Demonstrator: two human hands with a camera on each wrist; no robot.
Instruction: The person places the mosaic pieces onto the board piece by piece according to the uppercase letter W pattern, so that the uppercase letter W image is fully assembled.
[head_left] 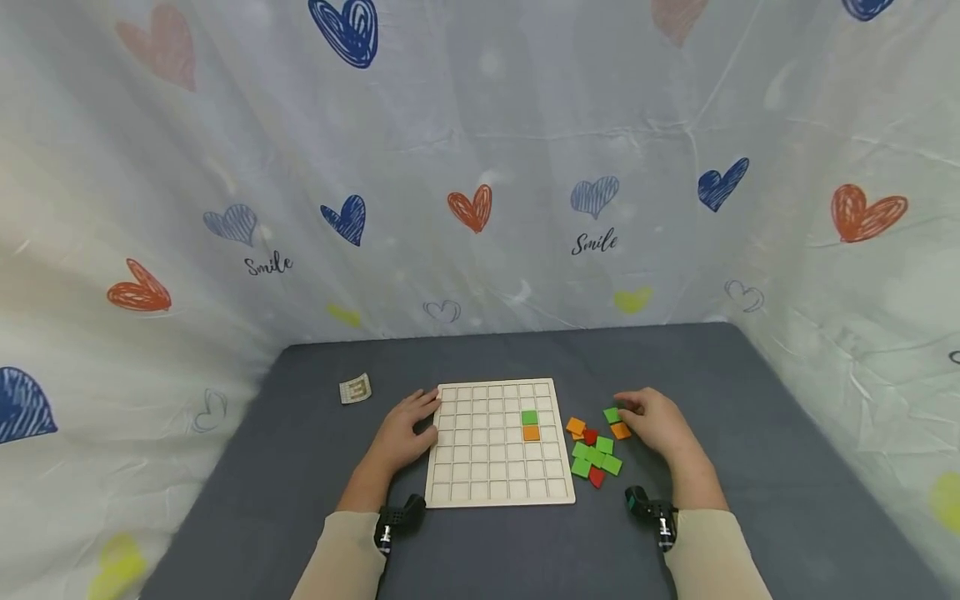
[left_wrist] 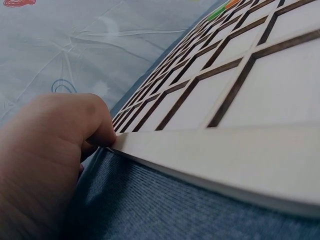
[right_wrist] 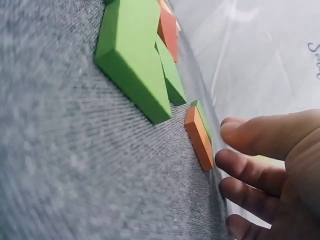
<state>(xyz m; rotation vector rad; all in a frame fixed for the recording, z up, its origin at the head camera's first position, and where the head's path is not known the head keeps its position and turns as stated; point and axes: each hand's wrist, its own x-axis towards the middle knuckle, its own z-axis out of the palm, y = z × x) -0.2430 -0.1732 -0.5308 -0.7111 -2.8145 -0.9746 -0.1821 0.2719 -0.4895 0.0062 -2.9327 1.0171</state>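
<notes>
My left hand [head_left: 403,432] rests at the left edge of a pale wooden grid board [head_left: 480,446], its fingers spread along that side. In the left wrist view, the bent thumb [left_wrist: 100,120] touches the board's rim. One green tile [head_left: 529,417] and one orange tile [head_left: 531,433] sit in neighbouring cells of the board. To the right, my right hand [head_left: 662,425] hovers by a loose green tile [head_left: 611,415] and an orange tile [head_left: 620,431]. Its thumb and fingers are apart in the right wrist view, with no tile seen between them.
Several green, orange and red tiles lie loosely heaped, among them a green tile [head_left: 581,467] and a red tile [head_left: 596,477], just right of the board. A small printed paper [head_left: 356,389] lies at the back left of the dark table [head_left: 510,546]. A heart-patterned curtain [head_left: 525,275] surrounds the table.
</notes>
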